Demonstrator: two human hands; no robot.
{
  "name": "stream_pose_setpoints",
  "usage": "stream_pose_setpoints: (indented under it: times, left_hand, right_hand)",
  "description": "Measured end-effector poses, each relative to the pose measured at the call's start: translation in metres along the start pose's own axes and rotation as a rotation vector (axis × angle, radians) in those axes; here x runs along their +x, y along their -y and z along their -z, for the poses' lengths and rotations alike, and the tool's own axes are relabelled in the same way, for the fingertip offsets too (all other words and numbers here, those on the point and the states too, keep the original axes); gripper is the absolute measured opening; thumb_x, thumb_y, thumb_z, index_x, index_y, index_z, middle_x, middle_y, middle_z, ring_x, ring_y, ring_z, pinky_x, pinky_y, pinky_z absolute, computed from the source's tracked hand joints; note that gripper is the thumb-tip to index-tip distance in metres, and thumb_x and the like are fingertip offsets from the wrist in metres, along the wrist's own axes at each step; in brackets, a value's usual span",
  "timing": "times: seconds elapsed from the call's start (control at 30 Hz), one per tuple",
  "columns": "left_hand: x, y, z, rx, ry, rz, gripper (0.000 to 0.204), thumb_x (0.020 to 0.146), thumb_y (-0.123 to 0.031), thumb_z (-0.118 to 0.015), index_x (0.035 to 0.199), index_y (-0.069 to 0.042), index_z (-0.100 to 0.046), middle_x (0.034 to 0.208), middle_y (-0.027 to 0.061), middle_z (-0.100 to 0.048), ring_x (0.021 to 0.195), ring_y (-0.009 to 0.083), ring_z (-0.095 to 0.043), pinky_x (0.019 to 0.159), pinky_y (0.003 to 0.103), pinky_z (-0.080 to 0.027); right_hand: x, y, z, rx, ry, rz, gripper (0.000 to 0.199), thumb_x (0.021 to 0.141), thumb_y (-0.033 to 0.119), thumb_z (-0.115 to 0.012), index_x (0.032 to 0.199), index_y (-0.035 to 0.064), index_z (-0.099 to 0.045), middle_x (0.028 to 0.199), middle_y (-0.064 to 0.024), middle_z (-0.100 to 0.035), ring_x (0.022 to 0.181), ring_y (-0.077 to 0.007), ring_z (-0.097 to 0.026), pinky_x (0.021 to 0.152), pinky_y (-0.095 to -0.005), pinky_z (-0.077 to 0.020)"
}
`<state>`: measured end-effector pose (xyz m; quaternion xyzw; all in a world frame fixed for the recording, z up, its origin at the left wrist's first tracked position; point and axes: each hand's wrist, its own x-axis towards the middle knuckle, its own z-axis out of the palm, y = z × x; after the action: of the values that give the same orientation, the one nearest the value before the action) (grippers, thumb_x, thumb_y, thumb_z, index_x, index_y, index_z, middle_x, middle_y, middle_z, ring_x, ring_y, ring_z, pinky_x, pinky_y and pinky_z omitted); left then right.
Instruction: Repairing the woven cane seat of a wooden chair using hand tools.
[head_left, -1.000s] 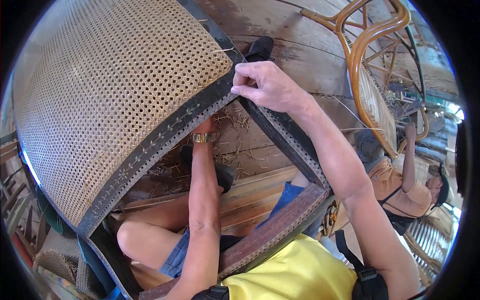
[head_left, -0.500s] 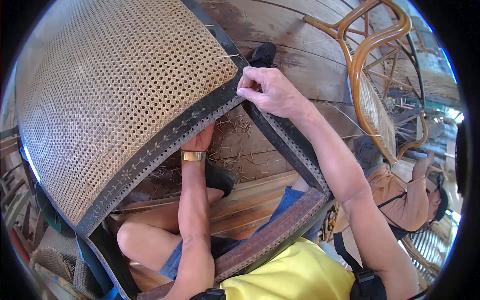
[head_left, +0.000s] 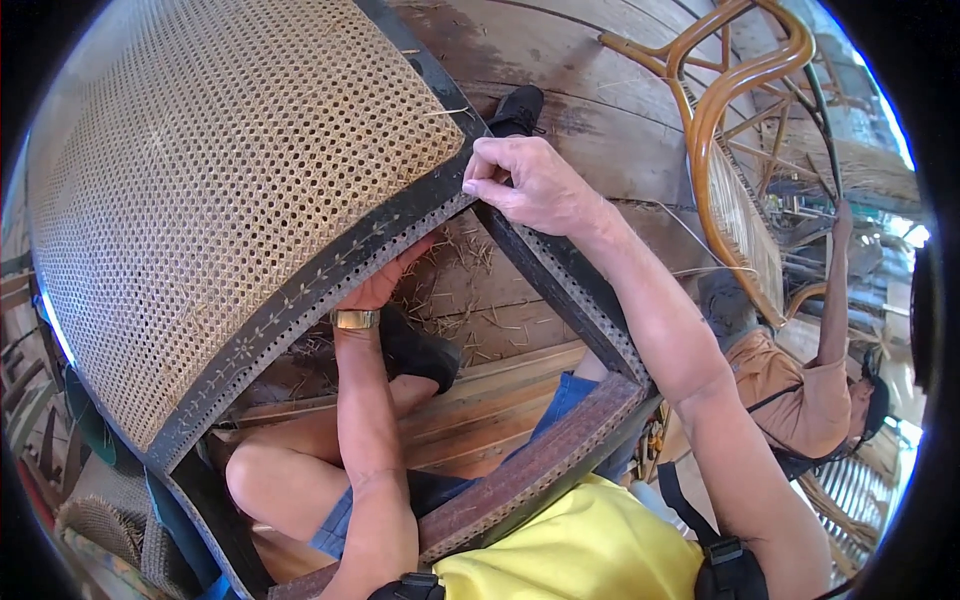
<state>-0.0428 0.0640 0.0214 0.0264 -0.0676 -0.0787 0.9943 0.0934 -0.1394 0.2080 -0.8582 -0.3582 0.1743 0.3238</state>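
Head view: a dark chair frame (head_left: 330, 270) with a woven cane panel (head_left: 220, 170) tilts across the person's lap. The right hand (head_left: 530, 185) pinches closed on a thin cane strand (head_left: 447, 111) at the panel's corner, fingertips on the frame's drilled edge. The left hand (head_left: 385, 285) reaches under the frame — whether it grips anything cannot be told. Cane scraps (head_left: 470, 300) litter the wooden floor (head_left: 600, 100); another person (head_left: 800, 390) works at a rattan chair (head_left: 740, 150) — well apart.
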Motion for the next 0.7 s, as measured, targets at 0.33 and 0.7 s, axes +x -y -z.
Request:
stream_pose_setpoints:
  times: [0.33, 0.7]
  left_hand:
    - [0.013, 0.043, 0.013, 0.146, -0.252, 0.012, 0.034, 0.100, -0.035, -0.063, 0.115, -0.004, -0.064, 0.113, 0.0133, -0.071, 0.090, 0.0220, -0.066, 0.078, 0.037, -0.055]
    - [0.014, 0.049, -0.023, 0.399, -0.385, 0.081, 0.018, 0.096, -0.013, -0.068, 0.113, -0.006, -0.066, 0.102, 0.0108, -0.073, 0.069, 0.0124, -0.059, 0.063, 0.026, -0.047]
  right_hand:
    - [0.002, 0.013, -0.022, -0.187, -0.131, 0.248, 0.011, 0.086, 0.001, -0.068, 0.086, 0.0004, -0.057, 0.077, -0.0117, -0.060, 0.079, -0.0331, -0.062, 0.076, -0.0399, -0.0499]
    - [-0.009, -0.012, -0.003, 0.272, -0.069, -0.172, 0.013, 0.090, 0.008, -0.071, 0.091, -0.0005, -0.061, 0.079, -0.0072, -0.067, 0.074, -0.0143, -0.060, 0.072, -0.0311, -0.0506]
